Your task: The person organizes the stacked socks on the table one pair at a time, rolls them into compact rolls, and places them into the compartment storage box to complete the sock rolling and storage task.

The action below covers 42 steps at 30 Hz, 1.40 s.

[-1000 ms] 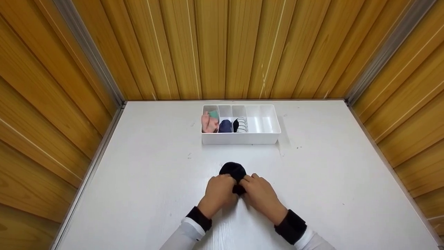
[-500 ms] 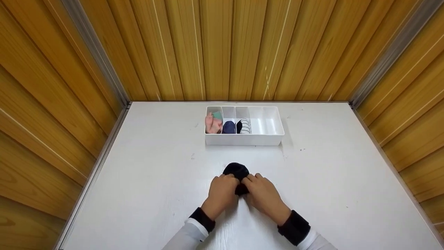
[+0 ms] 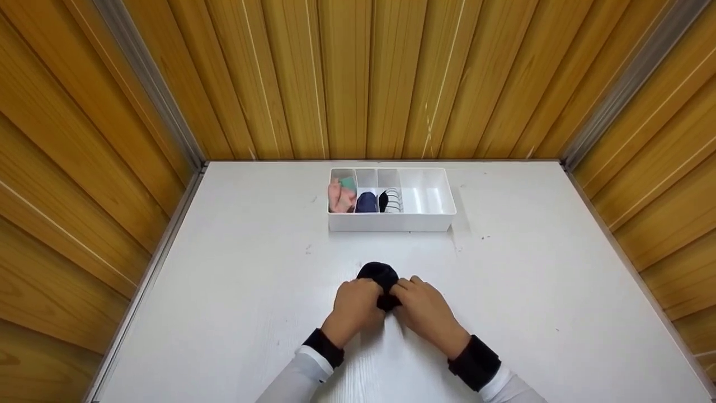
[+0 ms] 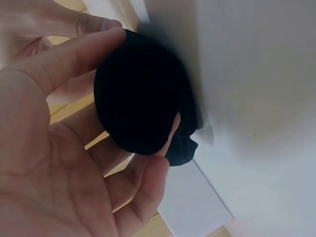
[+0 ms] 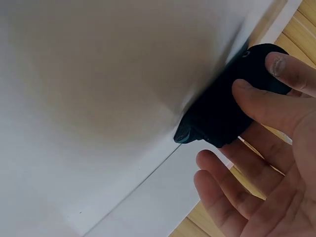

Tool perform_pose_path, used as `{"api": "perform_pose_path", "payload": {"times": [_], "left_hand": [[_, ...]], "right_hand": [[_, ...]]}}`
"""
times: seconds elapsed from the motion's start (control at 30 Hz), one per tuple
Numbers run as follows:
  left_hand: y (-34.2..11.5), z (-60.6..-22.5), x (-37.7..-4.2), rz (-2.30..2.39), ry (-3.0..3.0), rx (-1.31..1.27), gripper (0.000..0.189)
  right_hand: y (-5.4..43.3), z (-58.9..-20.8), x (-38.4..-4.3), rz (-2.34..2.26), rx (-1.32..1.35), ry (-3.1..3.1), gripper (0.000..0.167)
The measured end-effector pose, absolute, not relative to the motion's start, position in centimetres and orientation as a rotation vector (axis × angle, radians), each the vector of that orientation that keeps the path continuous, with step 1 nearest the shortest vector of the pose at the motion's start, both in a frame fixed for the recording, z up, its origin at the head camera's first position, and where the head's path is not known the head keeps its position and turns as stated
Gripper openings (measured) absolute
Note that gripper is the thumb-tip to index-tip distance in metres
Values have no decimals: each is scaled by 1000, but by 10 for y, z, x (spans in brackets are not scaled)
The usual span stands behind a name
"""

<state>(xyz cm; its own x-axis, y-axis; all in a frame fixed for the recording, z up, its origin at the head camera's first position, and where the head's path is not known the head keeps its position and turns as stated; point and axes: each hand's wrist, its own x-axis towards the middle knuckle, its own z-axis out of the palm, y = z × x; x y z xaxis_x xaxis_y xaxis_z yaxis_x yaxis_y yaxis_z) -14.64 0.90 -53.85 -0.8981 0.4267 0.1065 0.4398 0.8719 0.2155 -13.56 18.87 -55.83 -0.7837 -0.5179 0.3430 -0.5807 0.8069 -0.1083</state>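
A black, rolled-up sock (image 3: pixel 377 273) stands over the white table in front of the person, held between both hands. The left hand (image 3: pixel 356 309) grips its left side; in the left wrist view, the thumb and curled fingers lie around the round black roll (image 4: pixel 140 94). The right hand (image 3: pixel 425 310) pinches its right side. Seen from the right wrist, the thumb presses on the sock (image 5: pixel 219 106) with some fingers behind it, while other fingers of the right hand (image 5: pixel 276 153) stay off the cloth. A small pale mark shows near the sock's far end.
Behind the hands stands a white divided box (image 3: pixel 389 223). Its left compartments hold pink cloth (image 3: pixel 341 198) with a green piece, a navy roll (image 3: pixel 367 202) and a black-and-white striped roll (image 3: pixel 390 200). Wood-patterned walls (image 3: pixel 347 84) enclose the table on three sides.
Both hands keep hold of the sock in nearly the same place. The right hand's fingers have shifted slightly to the right. The whole head view has moved a little.
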Motion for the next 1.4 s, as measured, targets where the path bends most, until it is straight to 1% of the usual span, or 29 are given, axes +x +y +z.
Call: {"api": "perform_pose_path", "payload": {"times": [0.1,0.27,0.33,0.5,0.7,0.97,1.13,1.2,1.4], "left_hand": [[6,-538,-148,-405,-3002,-697,14],[3,-543,-148,-431,-2980,-707,22],[4,-546,-148,-455,-2964,-703,22],[5,-548,-149,-551,-2961,-676,11],[4,-545,-150,-625,-3000,-661,10],[2,-543,-153,-609,-3026,-672,10],[-1,-545,-154,-652,-3015,-654,22],[-4,-546,-154,-683,-3000,-641,24],[-5,-546,-156,-716,-3006,-630,16]], "right_hand": [[189,-559,-137,386,837,-2735,24],[192,-558,-138,483,816,-2772,24],[193,-558,-139,482,818,-2771,24],[192,-555,-140,376,871,-2733,27],[189,-550,-138,300,897,-2698,34],[188,-550,-141,368,853,-2705,31],[191,-552,-145,498,816,-2790,25],[190,-552,-147,555,806,-2816,24],[190,-552,-150,539,842,-2822,24]]}}
